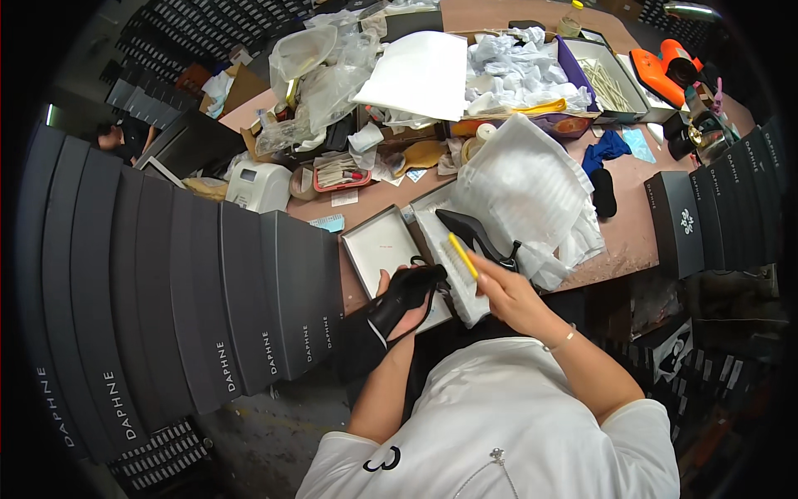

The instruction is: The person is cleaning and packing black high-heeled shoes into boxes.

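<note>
My left hand [409, 321] is closed around a black strappy shoe [406, 291], holding it over the near edge of the table. My right hand [514, 298] grips a yellow brush [462, 254] with pale bristles, just to the right of that shoe. Brush and shoe look close together, but I cannot tell whether they touch. Behind the brush, a second black shoe [470, 229] lies on white paper in an open shoe box. To its left rests a shallow open box part [376, 248] with a white inside.
Dark shoe boxes [191, 299] stand in a long row on the left, and more boxes [677, 220] on the right. White wrapping sheets [524, 191] lie beyond my right hand. Farther back are a box of crumpled paper [515, 71], an orange heat gun [661, 71] and a blue cloth [605, 150].
</note>
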Demonstrator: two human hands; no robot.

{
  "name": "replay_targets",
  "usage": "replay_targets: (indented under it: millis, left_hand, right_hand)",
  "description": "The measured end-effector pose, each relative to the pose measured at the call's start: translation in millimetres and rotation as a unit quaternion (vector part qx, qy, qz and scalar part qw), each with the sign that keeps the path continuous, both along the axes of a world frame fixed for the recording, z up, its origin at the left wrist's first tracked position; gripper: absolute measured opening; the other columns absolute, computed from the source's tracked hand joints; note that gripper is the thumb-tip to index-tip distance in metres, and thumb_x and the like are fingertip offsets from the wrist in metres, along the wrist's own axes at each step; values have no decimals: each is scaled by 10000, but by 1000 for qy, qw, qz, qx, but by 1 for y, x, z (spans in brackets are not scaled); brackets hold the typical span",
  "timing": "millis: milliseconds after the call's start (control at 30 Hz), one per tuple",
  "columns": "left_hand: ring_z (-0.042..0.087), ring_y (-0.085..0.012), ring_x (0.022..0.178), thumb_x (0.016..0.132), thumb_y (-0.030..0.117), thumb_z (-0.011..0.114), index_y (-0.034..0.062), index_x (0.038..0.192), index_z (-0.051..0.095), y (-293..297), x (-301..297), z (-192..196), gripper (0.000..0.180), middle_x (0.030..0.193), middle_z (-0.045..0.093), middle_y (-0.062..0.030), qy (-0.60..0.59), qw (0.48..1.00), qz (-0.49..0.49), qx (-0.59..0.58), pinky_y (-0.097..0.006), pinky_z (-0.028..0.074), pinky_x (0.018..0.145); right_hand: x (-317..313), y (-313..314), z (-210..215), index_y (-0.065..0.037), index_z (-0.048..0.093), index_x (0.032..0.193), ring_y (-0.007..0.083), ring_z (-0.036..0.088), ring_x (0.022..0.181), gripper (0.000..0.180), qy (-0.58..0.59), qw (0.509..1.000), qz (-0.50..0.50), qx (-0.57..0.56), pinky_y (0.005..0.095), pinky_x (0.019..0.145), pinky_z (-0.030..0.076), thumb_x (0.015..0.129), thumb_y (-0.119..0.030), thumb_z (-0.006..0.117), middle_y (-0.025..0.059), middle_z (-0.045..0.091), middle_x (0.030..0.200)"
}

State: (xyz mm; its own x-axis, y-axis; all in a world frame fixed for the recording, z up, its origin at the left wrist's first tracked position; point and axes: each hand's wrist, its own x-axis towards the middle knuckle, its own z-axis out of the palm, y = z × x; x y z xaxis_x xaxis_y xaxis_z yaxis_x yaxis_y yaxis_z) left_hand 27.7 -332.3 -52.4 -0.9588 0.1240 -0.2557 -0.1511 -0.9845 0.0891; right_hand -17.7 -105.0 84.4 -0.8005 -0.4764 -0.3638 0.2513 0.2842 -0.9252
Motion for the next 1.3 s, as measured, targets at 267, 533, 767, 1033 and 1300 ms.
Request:
replay_targets:
  millis: [267,533,767,1033,1300]
  left_hand:
    - [625,-246,930,1001,523,319,5,996,568,17,-20,19,575,980,644,-149,-89,906,101,-400,-380,494,877]
    - [624,-293,957,1002,523,301,-12,999,579,14,-36,20,603,1042,644,-202,-33,909,103,-403,-407,470,936]
    - [617,-310,1007,982,561,326,-14,1027,594,9,-34,-3,637,1084,644,-179,-55,923,87,-370,-434,479,920]
    - [525,-347,1174,916,472,417,54,1155,601,-48,-23,-62,515,1179,618,-156,-71,978,34,191,-539,356,1052]
    - [635,-292,963,982,531,343,44,1005,634,-23,-10,1,568,1000,671,-145,-93,941,-20,-326,-436,510,877]
  right_hand:
    - [19,-53,-33,-100,485,1365,114,454,487,402,-179,979,21,-97,261,404,370,1006,-278,448,30,523,730]
    - [6,-31,-22,-134,467,1399,71,390,477,403,-213,965,74,-137,239,400,328,1026,-274,405,7,449,716]
    - [11,-41,-32,-126,490,1387,79,387,486,397,-102,991,1,-83,234,421,345,1021,-267,428,11,474,767]
    - [2,12,-26,-77,551,1325,204,580,611,401,176,975,128,48,317,581,472,954,-229,547,124,639,821]
    - [24,-33,-63,-42,521,1296,370,647,679,412,157,953,252,58,429,638,505,955,-273,523,205,652,914]
